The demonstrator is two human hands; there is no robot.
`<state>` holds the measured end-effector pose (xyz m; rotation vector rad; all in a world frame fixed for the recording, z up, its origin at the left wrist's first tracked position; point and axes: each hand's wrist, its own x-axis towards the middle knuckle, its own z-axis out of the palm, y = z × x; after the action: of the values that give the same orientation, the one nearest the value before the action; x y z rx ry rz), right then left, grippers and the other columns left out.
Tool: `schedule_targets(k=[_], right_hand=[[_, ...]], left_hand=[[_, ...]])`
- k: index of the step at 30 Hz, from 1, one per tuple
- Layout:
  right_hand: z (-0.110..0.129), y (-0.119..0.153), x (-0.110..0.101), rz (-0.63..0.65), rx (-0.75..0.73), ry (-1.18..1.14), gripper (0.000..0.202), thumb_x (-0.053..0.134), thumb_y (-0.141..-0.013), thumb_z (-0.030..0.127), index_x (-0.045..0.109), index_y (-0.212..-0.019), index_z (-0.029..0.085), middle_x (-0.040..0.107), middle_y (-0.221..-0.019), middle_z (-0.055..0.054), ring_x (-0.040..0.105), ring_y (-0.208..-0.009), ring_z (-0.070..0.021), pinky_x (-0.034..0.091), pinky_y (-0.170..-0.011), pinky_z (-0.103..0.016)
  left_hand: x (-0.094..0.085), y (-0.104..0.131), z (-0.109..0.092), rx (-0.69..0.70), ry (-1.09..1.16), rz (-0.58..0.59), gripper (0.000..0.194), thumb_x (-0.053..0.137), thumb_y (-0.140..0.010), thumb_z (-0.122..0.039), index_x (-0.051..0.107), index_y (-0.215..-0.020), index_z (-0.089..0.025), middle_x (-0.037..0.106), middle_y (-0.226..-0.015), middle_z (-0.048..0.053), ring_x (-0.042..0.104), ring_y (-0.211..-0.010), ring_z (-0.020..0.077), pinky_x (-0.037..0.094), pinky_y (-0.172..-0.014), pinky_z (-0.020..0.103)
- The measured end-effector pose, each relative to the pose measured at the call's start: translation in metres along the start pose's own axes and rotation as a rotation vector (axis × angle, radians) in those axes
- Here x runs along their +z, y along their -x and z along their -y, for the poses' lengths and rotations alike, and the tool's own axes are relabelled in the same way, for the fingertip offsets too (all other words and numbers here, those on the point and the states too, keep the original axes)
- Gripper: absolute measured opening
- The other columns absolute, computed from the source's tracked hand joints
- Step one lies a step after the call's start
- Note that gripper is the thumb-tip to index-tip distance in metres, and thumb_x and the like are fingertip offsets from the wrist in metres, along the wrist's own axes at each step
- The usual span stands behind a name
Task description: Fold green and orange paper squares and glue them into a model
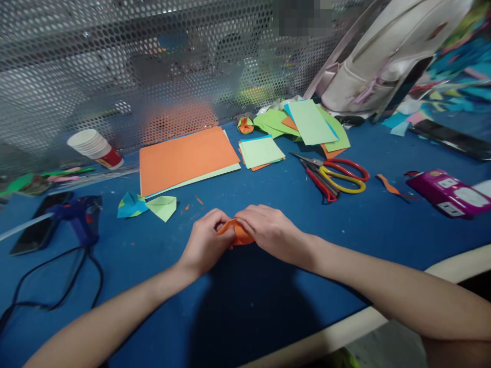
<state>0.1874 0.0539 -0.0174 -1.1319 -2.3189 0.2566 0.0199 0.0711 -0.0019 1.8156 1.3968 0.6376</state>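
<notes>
Between my two hands is a small piece of orange paper (pixel 242 236), partly folded and partly covered by my fingers. My left hand (pixel 210 236) pinches its left side, thumb pressed on the paper. On the right side, my right hand (pixel 270 229) is closed over the edge with the fingers together. Just beyond my left hand lie a folded light green paper piece (pixel 164 206) and a folded blue and green paper piece (pixel 130 205). Red-and-yellow-handled scissors (pixel 337 171) rest beyond my right hand, beside a red-handled cutting tool (pixel 320 181).
Orange sheets (pixel 187 158), a stack of small green squares (pixel 263 152) and more green paper (pixel 312 122) lie along the perforated metal panel (pixel 115 61). A blue glue gun (pixel 79 214) with a trailing cable, stacked paper cups (pixel 95 148), a purple case (pixel 452 193) and a white backpack (pixel 383 56) surround them.
</notes>
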Motion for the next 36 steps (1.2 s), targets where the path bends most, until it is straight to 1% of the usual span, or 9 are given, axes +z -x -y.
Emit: schedule_targets(k=[4,9,12,14,18,20,26,30,36], right_hand=[[0.000,0.000,0.000,-0.050,-0.035,-0.002,0.021,0.041,-0.094,0.023,0.059,-0.088,0.015,0.063,-0.081,-0.005,0.056,-0.074,-0.0151,0.039,-0.071,-0.028],[0.002,-0.001,-0.002,0.029,-0.042,-0.035,0.021,0.038,-0.092,0.015,0.058,-0.087,0.014,0.062,-0.077,-0.005,0.057,-0.073,-0.0144,0.038,-0.069,-0.027],[0.002,-0.003,-0.003,0.020,-0.048,0.014,0.022,0.038,-0.093,0.019,0.058,-0.087,0.014,0.062,-0.078,-0.006,0.056,-0.073,-0.0148,0.037,-0.068,-0.027],[0.002,-0.003,-0.003,0.009,-0.091,0.050,0.022,0.040,-0.094,0.022,0.058,-0.084,0.015,0.062,-0.077,-0.005,0.056,-0.072,-0.0147,0.036,-0.068,-0.027],[0.001,-0.003,-0.003,0.025,-0.161,0.049,0.014,0.047,-0.089,0.020,0.057,-0.081,0.015,0.061,-0.073,-0.003,0.054,-0.067,-0.0142,0.036,-0.065,-0.027],[0.000,-0.003,-0.004,0.029,-0.159,0.049,0.012,0.048,-0.089,0.019,0.057,-0.082,0.015,0.061,-0.074,-0.003,0.053,-0.067,-0.0142,0.036,-0.065,-0.027],[-0.002,-0.005,-0.004,-0.011,-0.214,0.094,0.023,0.041,-0.092,0.021,0.057,-0.077,0.016,0.061,-0.069,-0.002,0.054,-0.063,-0.0138,0.035,-0.062,-0.028],[-0.005,-0.005,-0.003,-0.073,-0.158,0.067,0.025,0.040,-0.094,0.023,0.060,-0.080,0.015,0.065,-0.073,-0.005,0.058,-0.068,-0.0142,0.036,-0.064,-0.028],[-0.010,-0.003,0.001,-0.021,-0.140,0.054,0.029,0.037,-0.094,0.019,0.062,-0.081,0.015,0.067,-0.076,-0.005,0.060,-0.070,-0.0148,0.040,-0.065,-0.029]], left_hand=[[0.002,0.000,0.003,0.065,-0.060,-0.018,0.012,0.051,-0.067,-0.010,0.052,-0.058,-0.018,0.055,-0.058,-0.004,0.050,-0.053,0.0081,0.036,-0.050,0.018],[0.003,0.001,0.004,0.092,-0.081,-0.021,0.014,0.050,-0.070,-0.011,0.053,-0.058,-0.018,0.054,-0.059,-0.004,0.049,-0.053,0.0082,0.036,-0.050,0.019],[0.003,0.002,0.004,0.106,-0.082,-0.014,0.014,0.051,-0.069,-0.009,0.052,-0.058,-0.018,0.054,-0.059,-0.004,0.049,-0.053,0.0082,0.036,-0.050,0.019],[0.003,0.002,0.004,0.141,-0.096,-0.008,0.014,0.051,-0.067,-0.008,0.050,-0.057,-0.018,0.053,-0.059,-0.004,0.048,-0.054,0.0085,0.036,-0.051,0.019],[0.003,0.003,0.003,0.191,-0.095,0.006,0.017,0.049,-0.067,-0.006,0.050,-0.055,-0.018,0.052,-0.059,-0.004,0.048,-0.054,0.0085,0.036,-0.051,0.019],[0.003,0.002,0.002,0.182,-0.084,0.008,0.018,0.049,-0.067,-0.005,0.050,-0.055,-0.018,0.052,-0.059,-0.004,0.048,-0.054,0.0081,0.036,-0.052,0.019],[0.002,0.002,0.003,0.161,-0.091,0.000,0.016,0.050,-0.066,-0.005,0.051,-0.055,-0.018,0.053,-0.058,-0.004,0.048,-0.054,0.0082,0.035,-0.052,0.019],[0.001,0.001,0.002,0.073,-0.023,-0.018,0.013,0.051,-0.067,-0.009,0.054,-0.058,-0.018,0.055,-0.057,-0.005,0.050,-0.051,0.0078,0.036,-0.049,0.018],[0.001,-0.001,0.003,0.035,0.035,-0.005,0.011,0.053,-0.069,-0.014,0.054,-0.059,-0.018,0.056,-0.053,-0.005,0.053,-0.047,0.0087,0.037,-0.047,0.019]])
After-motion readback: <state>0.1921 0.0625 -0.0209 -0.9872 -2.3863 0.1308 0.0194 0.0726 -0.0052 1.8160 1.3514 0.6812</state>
